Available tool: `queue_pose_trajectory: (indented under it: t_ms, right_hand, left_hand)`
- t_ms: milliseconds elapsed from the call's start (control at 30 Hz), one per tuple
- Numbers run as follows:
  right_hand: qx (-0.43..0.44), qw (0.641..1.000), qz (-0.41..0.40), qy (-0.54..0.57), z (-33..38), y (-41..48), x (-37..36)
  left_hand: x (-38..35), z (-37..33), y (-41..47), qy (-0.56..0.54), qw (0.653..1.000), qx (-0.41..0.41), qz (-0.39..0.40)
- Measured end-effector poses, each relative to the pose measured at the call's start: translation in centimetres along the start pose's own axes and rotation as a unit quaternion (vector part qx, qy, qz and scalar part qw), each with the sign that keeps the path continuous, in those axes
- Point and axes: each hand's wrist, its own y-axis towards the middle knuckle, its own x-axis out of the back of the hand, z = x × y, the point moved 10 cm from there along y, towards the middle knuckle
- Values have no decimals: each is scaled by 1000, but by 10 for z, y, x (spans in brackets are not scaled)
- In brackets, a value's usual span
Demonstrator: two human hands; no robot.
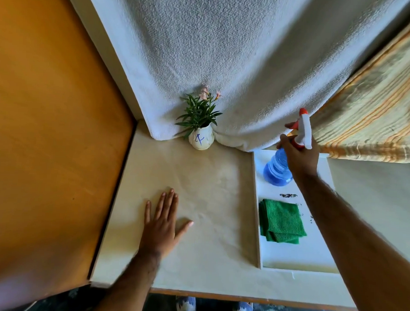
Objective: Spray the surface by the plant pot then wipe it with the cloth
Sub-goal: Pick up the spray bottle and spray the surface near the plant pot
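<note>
Bottle (278, 168), far on the right tray (288, 256), feels light and slick, so my right hand (300, 156) grips its neck, left hand (162, 221) flat, cloth (281, 220) nearer.

A beige table (204, 202) bore a potted plant (201, 137) at the back, a white tray (288, 256) at right, and 1 flat hand (161, 226).
</note>
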Motion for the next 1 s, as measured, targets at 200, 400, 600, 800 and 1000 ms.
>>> queue_pose_trajectory:
  t_ms: [200, 400, 600, 800, 1000]
  right_hand:
    - [-18, 995, 98, 0, 45, -23, -49]
    - [-137, 954, 241, -115, 14, -93, -146]
    - [-186, 933, 255, -171, -6, -97, -187]
    - [-200, 918, 235, -249, -7, -86, -190]
    - [-212, 916, 232, -249, -16, -83, -191]
  left_hand:
    - [-7, 5, 1, 4, 1000, 12, -7]
    - [-6, 5, -1, -11, 1000, 7, -23]
    - [-7, 7, 2, -13, 999, 3, -44]
    - [-6, 7, 0, -15, 998, 1, -59]
    - [-4, 7, 0, -13, 998, 0, -67]
